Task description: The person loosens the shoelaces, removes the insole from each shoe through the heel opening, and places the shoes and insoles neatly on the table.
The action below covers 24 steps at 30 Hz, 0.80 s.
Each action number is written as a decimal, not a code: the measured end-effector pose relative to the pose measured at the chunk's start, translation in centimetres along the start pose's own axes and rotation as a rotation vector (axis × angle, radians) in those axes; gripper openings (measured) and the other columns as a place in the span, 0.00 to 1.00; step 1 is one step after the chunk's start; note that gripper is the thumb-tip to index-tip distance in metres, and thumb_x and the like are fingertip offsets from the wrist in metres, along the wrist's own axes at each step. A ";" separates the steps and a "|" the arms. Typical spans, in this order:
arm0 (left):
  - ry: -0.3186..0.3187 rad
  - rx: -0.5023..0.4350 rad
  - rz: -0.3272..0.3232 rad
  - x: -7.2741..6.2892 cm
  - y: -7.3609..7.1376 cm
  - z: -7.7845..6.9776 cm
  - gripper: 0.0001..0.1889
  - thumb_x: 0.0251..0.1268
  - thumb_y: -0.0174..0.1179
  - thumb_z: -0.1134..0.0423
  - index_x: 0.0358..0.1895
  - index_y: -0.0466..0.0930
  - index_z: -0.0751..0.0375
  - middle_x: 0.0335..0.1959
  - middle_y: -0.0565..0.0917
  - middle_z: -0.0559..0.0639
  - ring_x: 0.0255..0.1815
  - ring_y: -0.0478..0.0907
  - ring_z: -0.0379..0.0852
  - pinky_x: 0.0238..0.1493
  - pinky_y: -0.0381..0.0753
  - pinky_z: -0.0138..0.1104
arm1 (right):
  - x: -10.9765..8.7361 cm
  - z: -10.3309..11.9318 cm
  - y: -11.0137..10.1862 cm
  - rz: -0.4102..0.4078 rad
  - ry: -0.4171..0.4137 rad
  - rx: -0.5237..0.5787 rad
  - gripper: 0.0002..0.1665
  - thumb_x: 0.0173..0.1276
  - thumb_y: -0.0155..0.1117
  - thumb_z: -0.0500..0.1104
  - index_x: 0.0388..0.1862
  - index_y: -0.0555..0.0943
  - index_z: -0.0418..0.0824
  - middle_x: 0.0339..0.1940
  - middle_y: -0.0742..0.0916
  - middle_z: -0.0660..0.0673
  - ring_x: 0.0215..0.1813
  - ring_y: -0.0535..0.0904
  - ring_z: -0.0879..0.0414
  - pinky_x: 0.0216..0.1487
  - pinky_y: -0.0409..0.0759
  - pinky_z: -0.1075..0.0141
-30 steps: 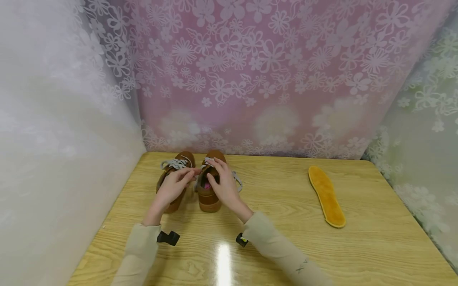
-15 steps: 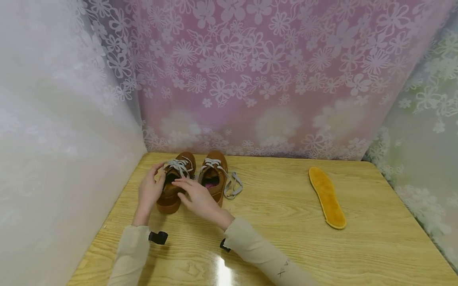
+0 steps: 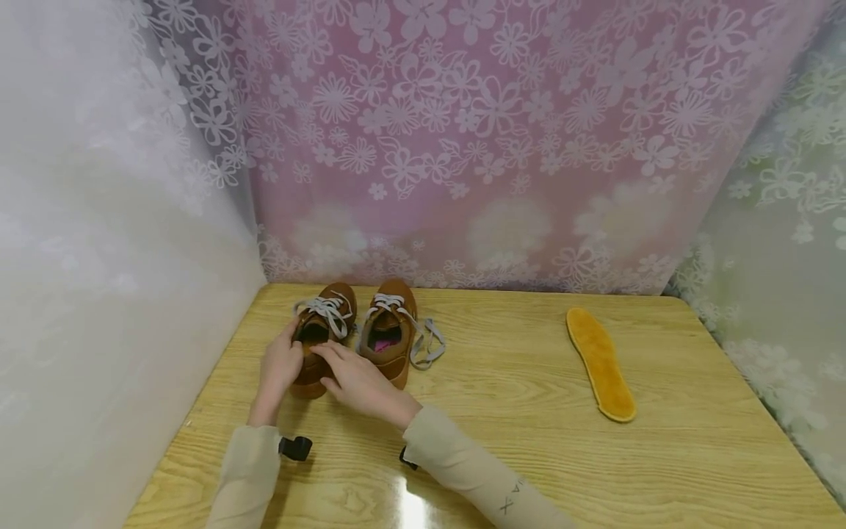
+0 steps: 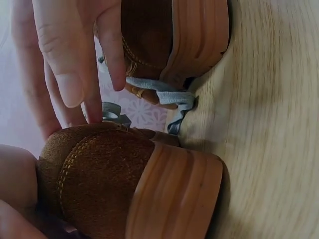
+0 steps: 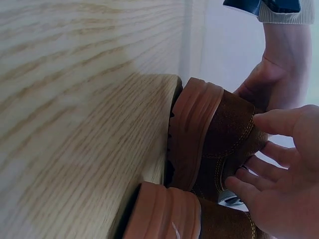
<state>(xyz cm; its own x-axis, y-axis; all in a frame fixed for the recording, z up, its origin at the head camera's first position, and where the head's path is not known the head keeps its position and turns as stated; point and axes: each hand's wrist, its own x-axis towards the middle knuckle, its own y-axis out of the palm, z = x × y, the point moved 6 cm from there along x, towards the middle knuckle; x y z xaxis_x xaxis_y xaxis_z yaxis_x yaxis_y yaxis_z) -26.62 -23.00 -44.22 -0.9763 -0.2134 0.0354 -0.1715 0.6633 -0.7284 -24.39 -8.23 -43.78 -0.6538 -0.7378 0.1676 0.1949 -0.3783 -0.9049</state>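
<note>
A pair of brown suede lace-up shoes stands side by side at the left, toes toward the back. My left hand (image 3: pixel 280 364) is at the outer side of the left shoe (image 3: pixel 307 381) and grips the edge of its opening. From the right, my right hand (image 3: pixel 360 380) reaches to the same opening, its fingers fairly straight over the collar and its thumb at the heel stitching in the right wrist view. The right shoe (image 3: pixel 393 364) shows something pink inside, and its grey lace (image 3: pixel 428 345) trails onto the table. My fingers partly hide the left shoe's opening.
An orange fuzzy insole (image 3: pixel 601 364) lies on the wooden table (image 3: pixel 515 353) at the right. A pink flowered curtain (image 3: pixel 463 147) hangs behind the table's back edge, with pale curtains on both sides.
Both hands have moved left: the right hand has left the right shoe's opening for the left shoe's. The left hand has come from between the shoes to the left shoe's outer side.
</note>
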 end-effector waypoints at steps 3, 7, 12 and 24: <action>0.009 0.025 -0.012 -0.5 0.2 -0.3 0.29 0.72 0.40 0.72 0.77 0.58 0.73 0.69 0.68 0.76 0.64 0.71 0.76 0.60 0.73 0.65 | -0.2 0.1 0.0 -0.010 -0.008 -0.011 0.34 0.79 0.59 0.46 0.79 0.63 0.44 0.76 0.71 0.40 0.75 0.69 0.48 0.68 0.76 0.57; -0.002 0.043 -0.035 -1.2 0.5 -0.5 0.29 0.72 0.40 0.72 0.77 0.58 0.74 0.69 0.69 0.76 0.60 0.74 0.75 0.55 0.76 0.64 | -0.7 0.1 -0.1 -0.026 -0.031 -0.025 0.33 0.78 0.60 0.45 0.78 0.65 0.45 0.74 0.72 0.41 0.69 0.75 0.50 0.63 0.79 0.60; -0.015 0.066 -0.086 -2.4 0.9 -0.9 0.29 0.73 0.40 0.69 0.75 0.59 0.76 0.69 0.68 0.77 0.65 0.70 0.75 0.59 0.73 0.65 | -1.4 0.1 -0.5 -0.043 -0.043 0.005 0.27 0.80 0.58 0.48 0.75 0.69 0.47 0.71 0.75 0.45 0.66 0.78 0.53 0.60 0.81 0.62; -0.048 -0.154 -0.142 -5.2 2.6 -1.6 0.35 0.76 0.42 0.65 0.78 0.40 0.80 0.79 0.44 0.77 0.77 0.48 0.76 0.70 0.59 0.65 | -2.3 -0.4 -1.1 -0.040 -0.055 0.108 0.19 0.80 0.55 0.54 0.63 0.76 0.49 0.60 0.80 0.50 0.46 0.82 0.61 0.44 0.80 0.70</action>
<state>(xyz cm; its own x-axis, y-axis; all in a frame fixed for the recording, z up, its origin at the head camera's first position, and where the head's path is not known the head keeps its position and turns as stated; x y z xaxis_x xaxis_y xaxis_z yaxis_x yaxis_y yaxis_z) -22.18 -19.01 -45.18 -0.9344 -0.3435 0.0949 -0.3282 0.7256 -0.6049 -23.41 -5.84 -43.32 -0.6220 -0.7494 0.2271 0.2486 -0.4640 -0.8502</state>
